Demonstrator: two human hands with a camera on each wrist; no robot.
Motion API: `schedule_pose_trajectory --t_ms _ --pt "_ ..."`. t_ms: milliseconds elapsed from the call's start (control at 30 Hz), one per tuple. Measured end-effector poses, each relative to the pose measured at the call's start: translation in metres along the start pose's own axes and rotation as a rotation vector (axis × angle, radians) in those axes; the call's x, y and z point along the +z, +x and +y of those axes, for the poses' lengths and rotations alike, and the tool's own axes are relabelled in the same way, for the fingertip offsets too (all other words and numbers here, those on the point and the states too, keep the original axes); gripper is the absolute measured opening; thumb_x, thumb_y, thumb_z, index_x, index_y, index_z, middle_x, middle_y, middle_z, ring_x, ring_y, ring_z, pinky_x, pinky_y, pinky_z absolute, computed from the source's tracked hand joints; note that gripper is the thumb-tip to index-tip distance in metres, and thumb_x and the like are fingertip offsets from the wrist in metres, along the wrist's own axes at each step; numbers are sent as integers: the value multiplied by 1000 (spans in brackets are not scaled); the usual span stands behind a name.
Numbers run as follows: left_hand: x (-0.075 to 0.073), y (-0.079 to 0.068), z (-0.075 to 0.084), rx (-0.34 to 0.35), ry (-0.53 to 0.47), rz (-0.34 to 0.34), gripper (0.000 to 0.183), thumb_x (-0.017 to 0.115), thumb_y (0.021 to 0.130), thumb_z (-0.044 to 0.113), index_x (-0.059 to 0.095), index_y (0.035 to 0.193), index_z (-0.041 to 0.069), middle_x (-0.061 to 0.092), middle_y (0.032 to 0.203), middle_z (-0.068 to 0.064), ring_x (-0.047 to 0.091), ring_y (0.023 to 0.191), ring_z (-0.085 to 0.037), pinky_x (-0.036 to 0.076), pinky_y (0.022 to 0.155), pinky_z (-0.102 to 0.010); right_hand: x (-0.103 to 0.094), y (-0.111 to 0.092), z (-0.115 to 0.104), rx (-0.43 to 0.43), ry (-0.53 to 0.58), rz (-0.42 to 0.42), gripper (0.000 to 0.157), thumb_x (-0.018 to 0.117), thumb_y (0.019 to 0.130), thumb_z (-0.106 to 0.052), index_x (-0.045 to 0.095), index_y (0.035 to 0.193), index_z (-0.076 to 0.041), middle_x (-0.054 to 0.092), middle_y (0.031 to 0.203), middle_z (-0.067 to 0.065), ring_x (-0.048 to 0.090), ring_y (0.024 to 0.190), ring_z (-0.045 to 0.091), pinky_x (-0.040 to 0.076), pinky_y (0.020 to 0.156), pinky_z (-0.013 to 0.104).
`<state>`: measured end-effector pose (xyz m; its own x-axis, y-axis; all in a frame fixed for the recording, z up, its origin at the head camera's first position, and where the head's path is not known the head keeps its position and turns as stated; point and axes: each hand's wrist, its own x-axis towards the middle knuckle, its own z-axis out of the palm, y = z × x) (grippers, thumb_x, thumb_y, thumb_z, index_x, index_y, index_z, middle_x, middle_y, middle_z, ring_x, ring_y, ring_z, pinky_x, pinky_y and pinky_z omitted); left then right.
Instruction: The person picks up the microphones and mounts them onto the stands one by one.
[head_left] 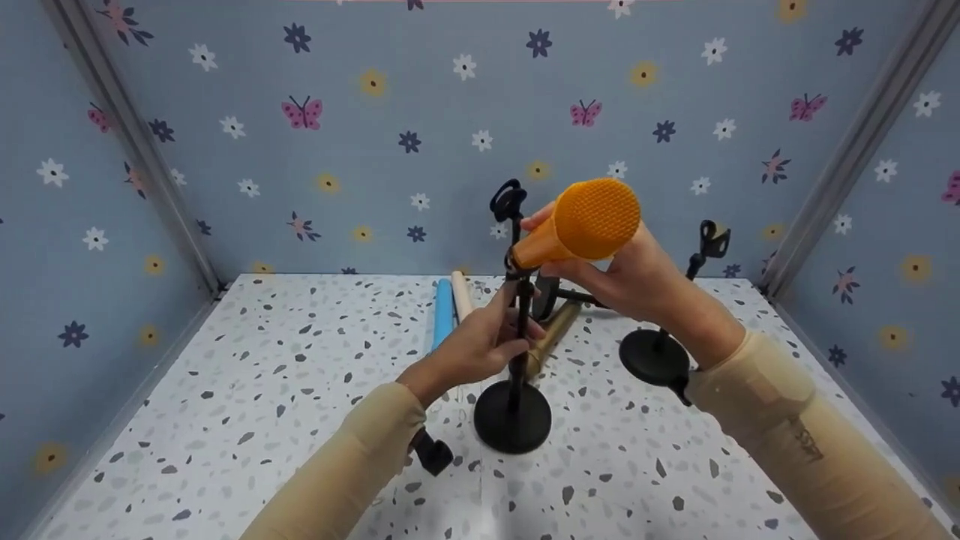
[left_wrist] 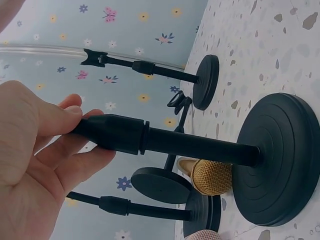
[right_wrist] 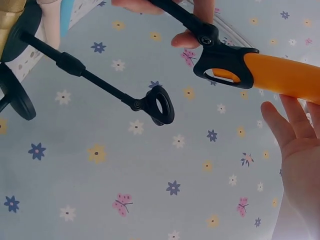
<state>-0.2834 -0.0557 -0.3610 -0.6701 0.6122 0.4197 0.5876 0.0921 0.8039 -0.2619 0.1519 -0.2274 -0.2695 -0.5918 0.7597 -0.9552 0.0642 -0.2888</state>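
Observation:
In the head view my left hand (head_left: 480,343) grips the pole of a black microphone stand near the middle. The stand's round base (head_left: 513,424) sits on the speckled table; the left wrist view shows fingers and thumb around the upper pole, just above its collar (left_wrist: 142,136). An orange microphone (head_left: 598,217) is in my right hand (head_left: 637,277), its textured head tilted up toward the camera. Its handle passes through the stand's black clip (right_wrist: 225,67) in the right wrist view. There, the right fingers (right_wrist: 295,117) touch the handle from below.
Another stand (head_left: 652,356) stands at the right, beside the right sleeve. Behind the held stand are a tipped-over stand (left_wrist: 162,185), a gold microphone (left_wrist: 212,177), a blue handle (head_left: 443,311) and a pale pink handle (head_left: 462,294). A black clip end (head_left: 433,454) shows by the left sleeve.

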Motion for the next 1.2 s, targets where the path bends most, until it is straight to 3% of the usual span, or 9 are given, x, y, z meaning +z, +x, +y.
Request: schedule_pose_trajectory --t_ms 133,267,567,733,1000,1200 --pt "-3 -1 0 2 -6 -20 74 58 94 -13 24 154 14 70 108 -13 71 99 -19 57 89 -33 4 -2 5 -16 -16 2 40 76 89 -1 59 125 4 66 123 14 64 115 28 51 101 41" --pt "-4 -2 -1 16 -20 -30 75 58 94 -14 22 155 13 69 107 -16 70 100 -22 57 90 -33 7 -6 12 -2 -18 -12 41 75 87 5 59 125 4 66 125 13 64 114 27 51 100 39" --pt "-4 -5 -3 39 0 -39 89 58 95 -14 10 162 18 68 101 -17 69 95 -18 56 92 -33 10 -10 18 15 -6 -20 43 76 87 5 60 127 3 65 127 9 63 116 27 49 102 41" --pt "-4 -6 -4 42 17 -40 88 59 96 -12 10 163 19 68 100 -13 68 94 -18 56 91 -34 13 -12 22 8 -6 -14 43 76 86 6 61 126 2 66 127 9 63 116 27 49 102 40" --pt "-4 -6 -5 53 67 -44 88 59 95 -14 11 161 18 69 102 -11 69 97 -26 56 89 -33 20 -19 38 59 -34 -36 44 76 87 4 61 128 1 65 128 7 63 117 24 49 102 39" --pt "-5 -6 -3 50 78 -61 92 58 96 -12 4 163 18 70 102 -10 69 98 -31 56 90 -32 18 -17 30 42 -72 -66 44 75 90 0 59 131 1 64 131 12 62 120 25 48 104 38"
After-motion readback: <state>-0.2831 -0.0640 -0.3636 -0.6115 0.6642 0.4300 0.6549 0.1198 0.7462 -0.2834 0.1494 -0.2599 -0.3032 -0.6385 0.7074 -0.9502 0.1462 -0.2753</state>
